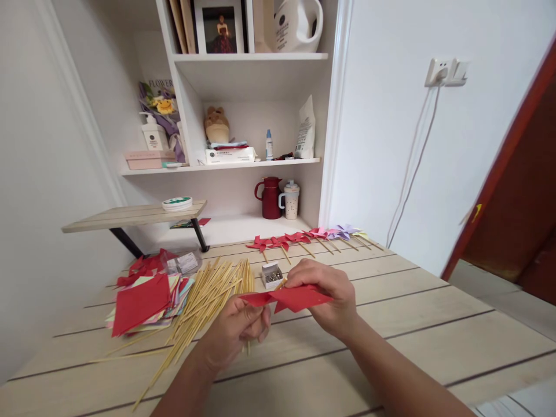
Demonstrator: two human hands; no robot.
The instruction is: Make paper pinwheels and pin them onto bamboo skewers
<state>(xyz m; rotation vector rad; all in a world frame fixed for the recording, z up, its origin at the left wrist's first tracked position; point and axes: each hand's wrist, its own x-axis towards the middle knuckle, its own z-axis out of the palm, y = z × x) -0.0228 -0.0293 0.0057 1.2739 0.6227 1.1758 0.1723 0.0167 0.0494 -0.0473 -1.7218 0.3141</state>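
Note:
A red paper pinwheel (pixel 299 297), its flaps partly folded, is held between both hands above the table. My left hand (pixel 243 321) pinches the paper's left end with thumb and fingers. From the right, my right hand (pixel 325 289) grips the paper, its fingers curled over the top. A bit of wooden stick shows by the right fingertips; whether it is joined to the paper is hidden. Just behind the hands stands a small white box (pixel 272 277) of metal pins. Left of my left hand lies a spread of wooden sticks (pixel 212 295).
Stacked coloured paper squares (pixel 143 304) lie at the left, near a clear plastic packet (pixel 185 262). Finished pinwheels (pixel 299 236) line the table's back edge. A small raised shelf (pixel 139 215) stands back left. A red jug (pixel 271 198) and a cup (pixel 291 200) sit in the cabinet.

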